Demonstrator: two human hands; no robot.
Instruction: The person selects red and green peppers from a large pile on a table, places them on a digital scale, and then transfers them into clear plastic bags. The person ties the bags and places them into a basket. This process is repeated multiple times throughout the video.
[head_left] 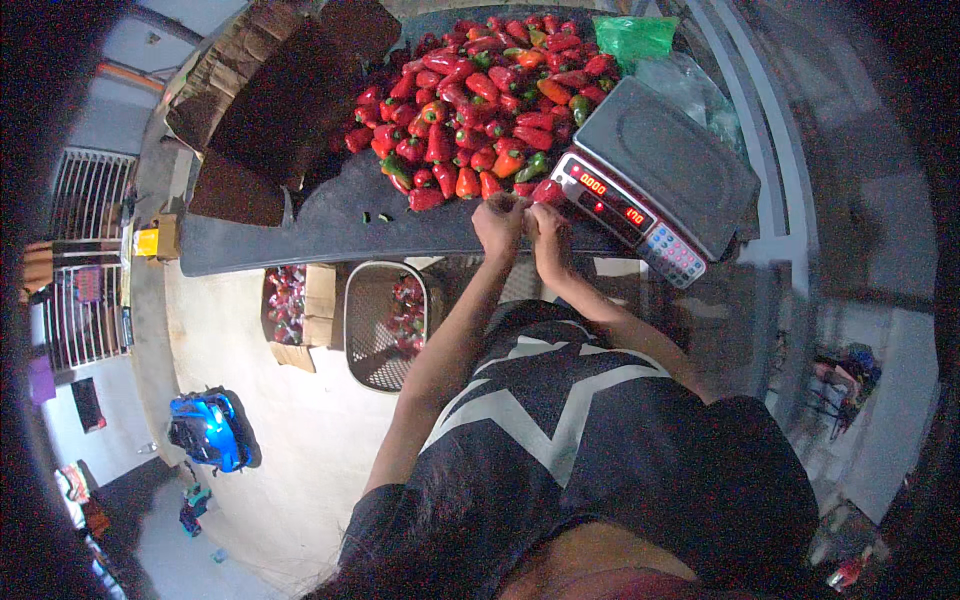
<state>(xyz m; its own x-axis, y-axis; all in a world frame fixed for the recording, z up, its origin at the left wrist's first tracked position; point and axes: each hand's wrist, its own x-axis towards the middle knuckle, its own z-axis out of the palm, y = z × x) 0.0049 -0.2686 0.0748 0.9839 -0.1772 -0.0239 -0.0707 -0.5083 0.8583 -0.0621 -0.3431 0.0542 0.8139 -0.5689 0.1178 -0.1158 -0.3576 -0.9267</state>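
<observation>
My left hand [497, 225] and my right hand [548, 238] are close together over the near edge of the dark table [310, 240]. Both have their fingers closed, and what they pinch is too small and hidden to name. A red pepper [547, 192] shows just beyond my right fingers; whether I hold it, I cannot tell. Past my hands lies a big heap of red peppers [465, 110], with some orange and green ones among them. To the right of my hands stands a digital scale [660, 150] with a lit red display, its grey pan bare.
A large open cardboard box [240, 185] sits at the table's left. Green plastic [635, 40] and clear plastic bags [690, 90] lie behind the scale. Below the table edge are a plastic basket [350, 330] and a small carton [320, 305], both with red peppers. A blue scooter [210, 430] stands farther left.
</observation>
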